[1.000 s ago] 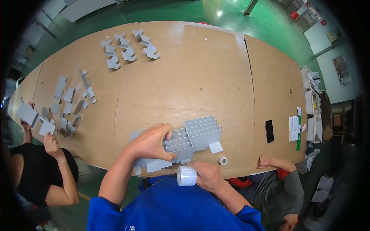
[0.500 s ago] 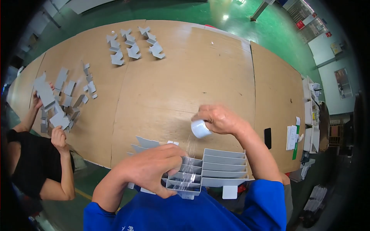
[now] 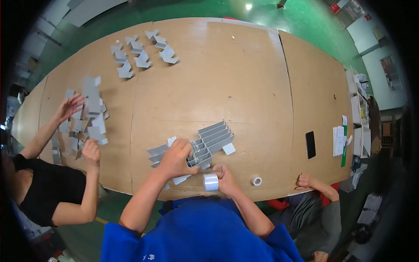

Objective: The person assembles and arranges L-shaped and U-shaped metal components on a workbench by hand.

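Near the front edge of a broad table covered in tan cardboard [image 3: 209, 83], a grey divider of thin stiff sheets [image 3: 217, 136], built as two offset blocks of narrow parallel compartments, set at a slant with the larger block toward the upper right. Across the smaller block, shiny strips of clear tape [image 3: 195, 149]. At the lower edge of the larger block, a pale square tab [image 3: 228, 149]; out to the left, splayed grey flaps [image 3: 158, 153].

Around the smaller block, the left hand [image 3: 174, 158], thumb and fingers spread to the block's width and clasping it. Just to the lower right of it, the right hand [image 3: 226, 180], fingers bent and holding a wide, glossy, whitish roll of tape [image 3: 210, 182]. Behind both forearms, a bright blue shirt [image 3: 209, 231].

Farther right on the table, a small white roll with a round core [image 3: 256, 180], then a black flat phone [image 3: 310, 145], then white paper sheets [image 3: 338, 141] beside a narrow green strip [image 3: 344, 148]. At the right front edge, a second person's curled hand [image 3: 304, 181].

On the left, a co-worker in a black top [image 3: 52, 192], both hands at a long folded grey piece [image 3: 92, 98], above more scattered grey pieces [image 3: 56, 150]. Toward the far left edge, folded grey brackets in three rows [image 3: 142, 60]. Past the table, a shiny green floor [image 3: 183, 8].
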`<state>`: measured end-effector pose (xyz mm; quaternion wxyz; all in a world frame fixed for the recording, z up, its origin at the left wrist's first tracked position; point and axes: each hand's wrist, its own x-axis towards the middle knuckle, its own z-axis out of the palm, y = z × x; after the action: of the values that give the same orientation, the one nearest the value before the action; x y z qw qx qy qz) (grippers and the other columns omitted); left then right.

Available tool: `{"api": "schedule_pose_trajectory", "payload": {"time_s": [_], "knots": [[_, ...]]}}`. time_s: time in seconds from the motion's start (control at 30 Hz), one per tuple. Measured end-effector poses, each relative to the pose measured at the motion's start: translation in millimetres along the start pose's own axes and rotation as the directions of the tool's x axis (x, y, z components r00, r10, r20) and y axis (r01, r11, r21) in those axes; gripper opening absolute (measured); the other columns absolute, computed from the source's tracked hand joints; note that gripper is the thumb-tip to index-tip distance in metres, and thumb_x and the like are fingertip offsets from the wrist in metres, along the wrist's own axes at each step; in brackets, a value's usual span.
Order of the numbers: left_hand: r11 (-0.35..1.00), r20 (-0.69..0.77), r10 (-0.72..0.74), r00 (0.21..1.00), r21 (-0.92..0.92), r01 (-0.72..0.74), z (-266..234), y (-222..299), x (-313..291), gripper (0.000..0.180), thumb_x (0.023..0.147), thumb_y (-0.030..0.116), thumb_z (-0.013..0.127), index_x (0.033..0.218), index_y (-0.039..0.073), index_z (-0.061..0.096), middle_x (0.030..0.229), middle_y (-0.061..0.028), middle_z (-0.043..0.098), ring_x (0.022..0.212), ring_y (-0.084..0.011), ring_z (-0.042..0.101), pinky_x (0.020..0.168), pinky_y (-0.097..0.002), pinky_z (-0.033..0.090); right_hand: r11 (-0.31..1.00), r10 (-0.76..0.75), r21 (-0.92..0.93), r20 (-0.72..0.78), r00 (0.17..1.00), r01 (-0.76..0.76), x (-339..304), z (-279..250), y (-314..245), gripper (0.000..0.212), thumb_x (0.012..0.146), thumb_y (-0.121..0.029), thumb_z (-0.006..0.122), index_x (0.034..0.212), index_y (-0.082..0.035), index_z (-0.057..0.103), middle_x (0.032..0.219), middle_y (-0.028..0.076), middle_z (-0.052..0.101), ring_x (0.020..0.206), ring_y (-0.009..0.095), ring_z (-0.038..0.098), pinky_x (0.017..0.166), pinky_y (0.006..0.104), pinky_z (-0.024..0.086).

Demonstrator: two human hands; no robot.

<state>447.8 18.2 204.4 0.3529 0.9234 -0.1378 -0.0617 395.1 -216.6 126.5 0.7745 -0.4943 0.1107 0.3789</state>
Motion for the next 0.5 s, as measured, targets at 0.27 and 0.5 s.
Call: {"api": "schedule_pose_trajectory", "payload": {"time_s": [0.27,0.5], "knots": [[0.988,-0.194,0.072,0.978,0.145,-0.044,79,-16,-34,0.059,0.051,0.019,0.087,0.095,0.0,0.053,0.118,-0.0233,0.053,0.11,-0.0408,0.053,0.092,-0.0468,0.048,0.997,0.052,-0.052,0.017,0.998,-0.052,12,-16,20,0.024,0.088,0.0,0.069,0.11,-0.003,0.061,0.097,0.008,0.072,0.085,0.012,0.068,0.075,0.0277,0.055],[0.973,-0.137,0.051,0.989,0.228,-0.018,106,-8,-45,0.06,0.062,0.027,0.085,0.1,-0.003,0.05,0.141,-0.0296,0.04,0.13,-0.0454,0.041,0.106,-0.0549,0.036,0.977,0.105,-0.19,0.026,0.994,-0.098,11,-20,10,0.024,0.087,0.002,0.067,0.11,0.0,0.068,0.1,0.007,0.072,0.087,0.011,0.068,0.078,0.026,0.054]]}}
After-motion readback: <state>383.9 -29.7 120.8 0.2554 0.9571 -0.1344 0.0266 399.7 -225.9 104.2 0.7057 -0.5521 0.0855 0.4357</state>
